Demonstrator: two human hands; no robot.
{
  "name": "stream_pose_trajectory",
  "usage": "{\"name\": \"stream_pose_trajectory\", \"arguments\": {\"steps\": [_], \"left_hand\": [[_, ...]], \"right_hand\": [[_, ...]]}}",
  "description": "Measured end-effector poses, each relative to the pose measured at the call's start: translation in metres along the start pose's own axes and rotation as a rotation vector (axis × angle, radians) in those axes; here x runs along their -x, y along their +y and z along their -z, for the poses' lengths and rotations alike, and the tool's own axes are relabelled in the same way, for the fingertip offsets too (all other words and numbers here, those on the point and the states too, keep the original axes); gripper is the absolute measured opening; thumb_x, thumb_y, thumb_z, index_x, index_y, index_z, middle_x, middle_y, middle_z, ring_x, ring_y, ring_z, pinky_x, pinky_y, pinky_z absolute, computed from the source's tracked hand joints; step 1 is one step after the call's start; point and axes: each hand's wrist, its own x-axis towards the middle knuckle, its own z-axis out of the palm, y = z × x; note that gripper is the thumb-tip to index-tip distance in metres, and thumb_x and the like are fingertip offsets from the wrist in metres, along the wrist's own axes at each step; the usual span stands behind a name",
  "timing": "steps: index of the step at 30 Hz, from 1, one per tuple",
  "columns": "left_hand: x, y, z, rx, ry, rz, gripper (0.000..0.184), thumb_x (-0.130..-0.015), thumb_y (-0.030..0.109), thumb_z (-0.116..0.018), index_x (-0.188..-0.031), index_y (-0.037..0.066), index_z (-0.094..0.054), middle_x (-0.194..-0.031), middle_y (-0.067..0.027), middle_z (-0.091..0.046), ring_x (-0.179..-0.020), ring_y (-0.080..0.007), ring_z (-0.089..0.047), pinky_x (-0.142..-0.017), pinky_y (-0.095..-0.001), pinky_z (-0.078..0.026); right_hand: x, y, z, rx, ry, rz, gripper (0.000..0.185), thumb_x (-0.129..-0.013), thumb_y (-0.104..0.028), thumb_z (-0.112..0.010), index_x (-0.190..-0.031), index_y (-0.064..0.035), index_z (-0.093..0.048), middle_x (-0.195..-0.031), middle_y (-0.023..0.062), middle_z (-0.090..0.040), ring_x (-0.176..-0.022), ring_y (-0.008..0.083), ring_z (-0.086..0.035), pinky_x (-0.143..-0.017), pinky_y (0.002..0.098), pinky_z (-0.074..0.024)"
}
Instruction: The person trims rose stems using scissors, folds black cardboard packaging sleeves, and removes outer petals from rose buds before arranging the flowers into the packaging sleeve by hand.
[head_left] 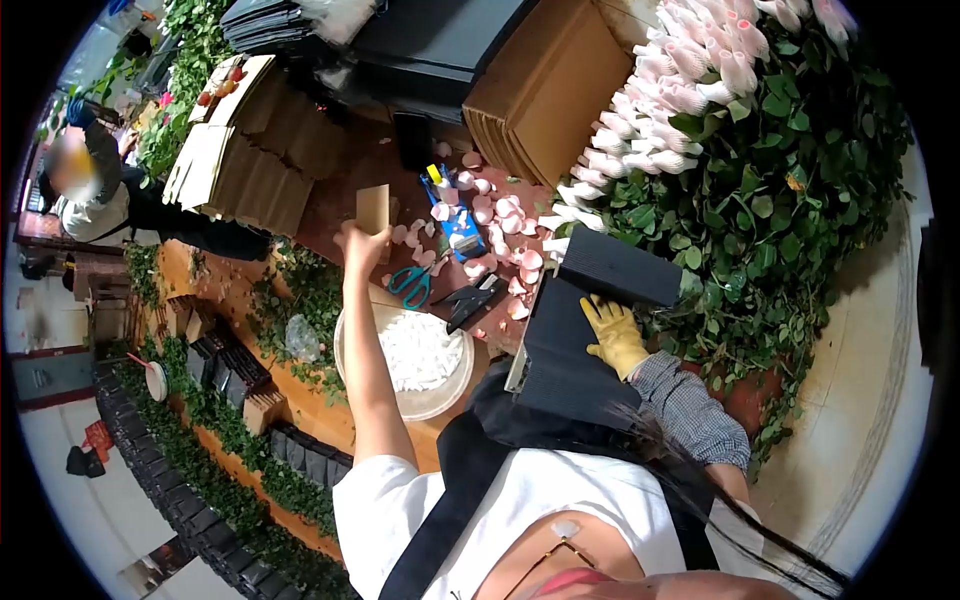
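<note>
My bare left hand (361, 246) reaches out over the table and grips a small brown cardboard piece (373, 208) held upright. In a yellow glove, my right hand (614, 333) lies with fingers spread on a black corrugated sheet (562, 345) close to my body. A folded black flap (620, 266) rises at the sheet's far end. Between my hands are teal-handled scissors (410, 286), a black stapler (474, 302), a blue box (462, 234) and scattered pink petals (508, 215).
A round tub of small white pieces (420, 350) stands by my left forearm. Roses in white mesh sleeves (670, 90) pile up at right. Cardboard stacks (545, 90) and black sheets (430, 45) stand behind. Another person (90, 190) is at far left, beyond stacked cardboard (240, 150).
</note>
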Motion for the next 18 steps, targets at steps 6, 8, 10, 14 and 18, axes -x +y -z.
{"name": "stream_pose_trajectory", "arguments": {"steps": [6,8,10,14,18], "left_hand": [[0.141,0.060,0.064,0.660,-0.975,-0.104,0.068,-0.087,0.013,-0.073,-0.144,0.000,-0.040,-0.121,-0.0095,-0.062,-0.110,-0.0170,-0.059,-0.096,-0.0303,-0.047],[0.170,0.080,0.040,0.607,-1.322,0.190,0.036,-0.093,0.019,-0.069,-0.121,-0.002,-0.063,-0.104,-0.0019,-0.066,-0.099,-0.0083,-0.059,-0.090,-0.0247,-0.047],[0.188,0.107,-0.004,0.577,-1.509,0.221,0.030,-0.095,0.022,-0.068,-0.112,-0.003,-0.065,-0.094,0.0003,-0.067,-0.088,-0.0073,-0.060,-0.080,-0.0236,-0.049],[0.220,0.140,-0.112,0.406,-1.470,0.202,0.029,-0.095,0.024,-0.066,-0.101,-0.004,-0.066,-0.086,-0.0068,-0.069,-0.073,-0.0134,-0.063,-0.065,-0.0300,-0.050],[0.238,0.114,-0.166,0.186,-0.905,-0.300,0.034,-0.088,0.029,-0.071,-0.091,-0.004,-0.067,-0.081,-0.0189,-0.069,-0.076,-0.0282,-0.068,-0.069,-0.0380,-0.052]], "right_hand": [[0.002,0.004,0.000,-0.022,0.055,0.023,0.097,-0.077,-0.040,-0.076,-0.155,-0.0097,-0.025,-0.153,0.0136,-0.038,-0.129,0.0318,-0.044,-0.107,0.0458,-0.0345],[-0.001,0.006,-0.020,0.124,0.176,0.041,0.090,-0.079,-0.035,-0.073,-0.153,-0.0091,-0.028,-0.152,0.0156,-0.040,-0.126,0.0324,-0.047,-0.104,0.0444,-0.0364],[0.003,0.006,0.000,0.004,0.132,0.066,0.079,-0.083,-0.026,-0.064,-0.153,-0.0111,-0.029,-0.148,0.0168,-0.045,-0.124,0.0348,-0.050,-0.103,0.0445,-0.0370],[-0.009,0.016,-0.050,-0.174,0.051,0.011,0.071,-0.085,-0.028,-0.063,-0.149,-0.0126,-0.036,-0.151,0.0163,-0.042,-0.131,0.0322,-0.045,-0.104,0.0447,-0.0355],[0.013,0.011,-0.006,-0.182,0.141,0.030,0.067,-0.082,-0.033,-0.072,-0.140,-0.0092,-0.047,-0.143,0.0146,-0.050,-0.132,0.0324,-0.045,-0.108,0.0478,-0.0354]]}}
